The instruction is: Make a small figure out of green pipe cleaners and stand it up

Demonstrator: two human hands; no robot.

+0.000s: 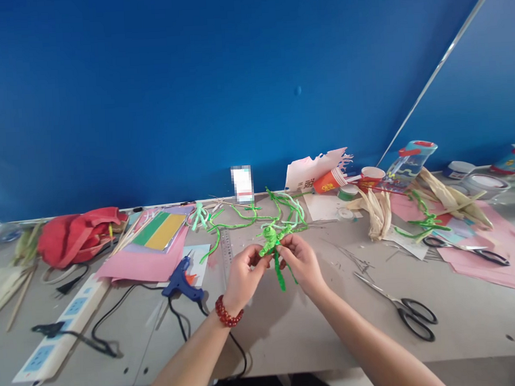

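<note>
Okay, left hand (245,274) and right hand (303,264) close together, fingertips of both pinching a green fuzzy-wire figure (269,238) above the grey table (291,341), loose green stems (288,200) lying behind it, blue glue gun (181,282) off to the left, black-handled scissors (400,304) off to the right

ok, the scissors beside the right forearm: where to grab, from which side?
Probably the black handle loops, coming from the near right. The scissors lie flat on the table, loops toward the near right, blades angled away to the left, so that side avoids the tips.
</note>
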